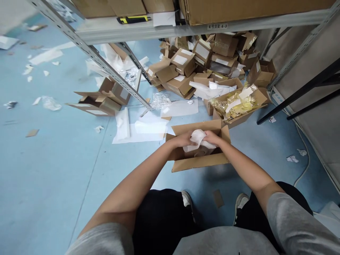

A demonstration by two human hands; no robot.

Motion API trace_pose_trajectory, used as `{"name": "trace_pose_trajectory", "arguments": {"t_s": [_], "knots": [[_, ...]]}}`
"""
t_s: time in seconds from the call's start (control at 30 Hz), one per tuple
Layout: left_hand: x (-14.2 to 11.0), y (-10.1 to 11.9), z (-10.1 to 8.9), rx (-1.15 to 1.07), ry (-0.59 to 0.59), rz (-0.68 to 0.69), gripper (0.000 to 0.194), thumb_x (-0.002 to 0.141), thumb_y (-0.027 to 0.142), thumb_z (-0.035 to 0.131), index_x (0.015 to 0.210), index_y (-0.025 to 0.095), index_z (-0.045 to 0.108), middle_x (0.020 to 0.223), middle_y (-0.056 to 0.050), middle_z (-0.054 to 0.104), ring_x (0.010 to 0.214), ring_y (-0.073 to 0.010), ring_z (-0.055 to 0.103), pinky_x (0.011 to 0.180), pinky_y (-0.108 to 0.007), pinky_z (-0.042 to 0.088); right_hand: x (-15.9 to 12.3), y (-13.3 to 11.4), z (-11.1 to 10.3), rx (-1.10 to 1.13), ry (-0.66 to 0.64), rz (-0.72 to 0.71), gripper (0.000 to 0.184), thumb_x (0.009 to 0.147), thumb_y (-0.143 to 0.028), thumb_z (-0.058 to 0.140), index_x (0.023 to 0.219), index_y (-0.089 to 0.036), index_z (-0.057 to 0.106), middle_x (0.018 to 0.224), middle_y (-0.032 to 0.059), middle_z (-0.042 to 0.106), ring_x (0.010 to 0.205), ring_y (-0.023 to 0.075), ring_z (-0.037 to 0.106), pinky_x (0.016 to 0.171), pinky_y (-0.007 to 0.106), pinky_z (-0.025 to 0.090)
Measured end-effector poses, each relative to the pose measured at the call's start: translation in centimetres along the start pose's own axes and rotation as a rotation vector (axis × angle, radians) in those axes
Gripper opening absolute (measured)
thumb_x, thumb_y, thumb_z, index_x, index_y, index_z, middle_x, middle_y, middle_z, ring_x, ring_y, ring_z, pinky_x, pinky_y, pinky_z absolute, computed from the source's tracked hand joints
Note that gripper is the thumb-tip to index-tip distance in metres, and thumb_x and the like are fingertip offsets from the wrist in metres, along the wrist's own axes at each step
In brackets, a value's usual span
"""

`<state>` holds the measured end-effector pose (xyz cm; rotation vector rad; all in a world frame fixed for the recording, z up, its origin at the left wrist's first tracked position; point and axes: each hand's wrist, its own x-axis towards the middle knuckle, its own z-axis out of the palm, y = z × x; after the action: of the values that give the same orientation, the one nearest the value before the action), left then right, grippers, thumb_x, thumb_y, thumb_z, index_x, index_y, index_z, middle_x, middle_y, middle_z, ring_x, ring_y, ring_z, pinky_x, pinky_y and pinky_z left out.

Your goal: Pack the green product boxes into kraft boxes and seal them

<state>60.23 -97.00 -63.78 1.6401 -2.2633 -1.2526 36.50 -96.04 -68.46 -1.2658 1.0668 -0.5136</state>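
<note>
An open cardboard box [200, 163] stands on the blue floor in front of my feet, its flaps folded outward. Both of my hands reach into its top. Between them is a crumpled sheet of white foam wrap [198, 136]. My left hand [185, 139] is closed on the wrap's left side, its fingertips partly hidden by the sheet. On the other side my right hand [211, 137] pinches the wrap's edge. Under the sheet, more pale wrapping shows inside the box; what lies beneath it is hidden.
A metal shelf [170, 33] crosses overhead, with a yellow-black utility knife [134, 19] on it. Cardboard boxes [183, 60] lie heaped below. Beside my box stands a carton of yellow tape scraps [240, 102]. Black metal legs [300, 90] rise at right; paper scraps litter the floor.
</note>
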Motion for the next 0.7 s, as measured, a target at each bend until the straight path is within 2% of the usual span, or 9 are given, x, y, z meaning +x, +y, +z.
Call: {"name": "trace_pose_trajectory", "arguments": {"t_s": [0.1, 0.2, 0.27, 0.33, 0.4, 0.47, 0.53, 0.6, 0.7], "knots": [[-0.4, 0.0, 0.1, -0.02, -0.118, -0.018, 0.059, 0.076, 0.046, 0.085, 0.127, 0.019, 0.076, 0.122, -0.009, 0.08, 0.112, -0.0337, 0.074, 0.097, -0.038, 0.058, -0.8, -1.0, -0.7, 0.1, -0.039, 0.019, 0.038, 0.068, -0.018, 0.089, 0.105, -0.018, 0.079, 0.102, 0.0023, 0.083, 0.093, 0.0227, 0.074, 0.084, 0.03, 0.059], [-0.2, 0.0, -0.2, -0.004, -0.028, -0.027, 0.042, 0.082, 0.043, 0.079, 0.115, 0.017, 0.078, 0.121, -0.011, 0.079, 0.112, -0.0339, 0.074, 0.099, -0.039, 0.057, -1.3, -1.7, -1.3, 0.21, -0.047, 0.034, 0.053, 0.065, -0.017, 0.094, 0.115, -0.02, 0.076, 0.112, 0.0038, 0.083, 0.103, 0.0244, 0.076, 0.093, 0.033, 0.062], [-0.1, 0.5, -0.4, -0.065, 0.052, 0.007, 0.041, 0.091, 0.041, 0.07, 0.122, 0.015, 0.076, 0.121, -0.012, 0.078, 0.11, -0.0319, 0.073, 0.1, -0.04, 0.058, -1.2, -1.9, -1.1, 0.325, 0.044, 0.046, 0.053, 0.072, -0.022, 0.093, 0.121, -0.021, 0.073, 0.112, 0.0046, 0.083, 0.104, 0.0248, 0.077, 0.096, 0.036, 0.062], [-0.3, 1.4, -0.3, -0.143, 0.15, 0.051, 0.054, 0.097, 0.038, 0.062, 0.144, 0.014, 0.065, 0.127, -0.012, 0.077, 0.109, -0.0294, 0.073, 0.102, -0.042, 0.058, -0.9, -2.2, -0.4, 0.444, 0.124, 0.04, 0.049, 0.08, -0.028, 0.09, 0.125, -0.022, 0.07, 0.11, 0.0057, 0.084, 0.104, 0.0256, 0.078, 0.097, 0.038, 0.063], [-0.9, 2.7, -0.1, -0.162, 0.217, 0.116, 0.076, 0.097, 0.034, 0.064, 0.167, 0.015, 0.043, 0.143, -0.014, 0.07, 0.117, -0.0282, 0.071, 0.108, -0.042, 0.055, -0.5, -2.7, 0.6, 0.516, 0.123, 0.023, 0.045, 0.086, -0.033, 0.086, 0.126, -0.021, 0.07, 0.107, 0.0075, 0.084, 0.103, 0.0271, 0.079, 0.095, 0.039, 0.065], [-1.5, 4.1, 0.1, -0.11, 0.191, 0.197, 0.1, 0.092, 0.031, 0.072, 0.178, 0.021, 0.021, 0.158, -0.015, 0.059, 0.13, -0.0293, 0.067, 0.115, -0.042, 0.051, -0.1, -3.2, 1.5, 0.525, 0.072, 0.007, 0.04, 0.088, -0.035, 0.085, 0.123, -0.019, 0.072, 0.102, 0.0084, 0.085, 0.101, 0.0276, 0.079, 0.094, 0.039, 0.065], [-2.1, 5.2, -0.1, -0.032, 0.125, 0.248, 0.114, 0.087, 0.029, 0.077, 0.181, 0.026, 0.012, 0.165, -0.015, 0.051, 0.138, -0.0315, 0.063, 0.118, -0.041, 0.049, -0.1, -3.6, 1.7, 0.492, 0.031, 0.005, 0.035, 0.089, -0.037, 0.084, 0.118, -0.019, 0.075, 0.098, 0.0079, 0.085, 0.098, 0.0267, 0.079, 0.093, 0.038, 0.065], [-2.5, 5.8, -0.9, 0.039, 0.106, 0.245, 0.113, 0.085, 0.025, 0.076, 0.181, 0.026, 0.015, 0.165, -0.015, 0.052, 0.139, -0.033, 0.063, 0.118, -0.042, 0.049, -0.3, -3.9, 1.0, 0.432, 0.013, 0.016, 0.033, 0.088, -0.038, 0.086, 0.114, -0.019, 0.077, 0.096, 0.0068, 0.085, 0.095, 0.0255, 0.079, 0.092, 0.038, 0.065], [-3.0, 5.9, -2.9, 0.128, 0.139, 0.208, 0.089, 0.084, 0.016, 0.069, 0.169, 0.022, 0.046, 0.151, -0.013, 0.067, 0.134, -0.0334, 0.066, 0.116, -0.042, 0.05, -0.9, -3.8, -1.3, 0.293, 0.025, 0.037, 0.036, 0.082, -0.035, 0.093, 0.11, -0.017, 0.079, 0.098, 0.006, 0.085, 0.094, 0.0248, 0.078, 0.094, 0.038, 0.063]]}}
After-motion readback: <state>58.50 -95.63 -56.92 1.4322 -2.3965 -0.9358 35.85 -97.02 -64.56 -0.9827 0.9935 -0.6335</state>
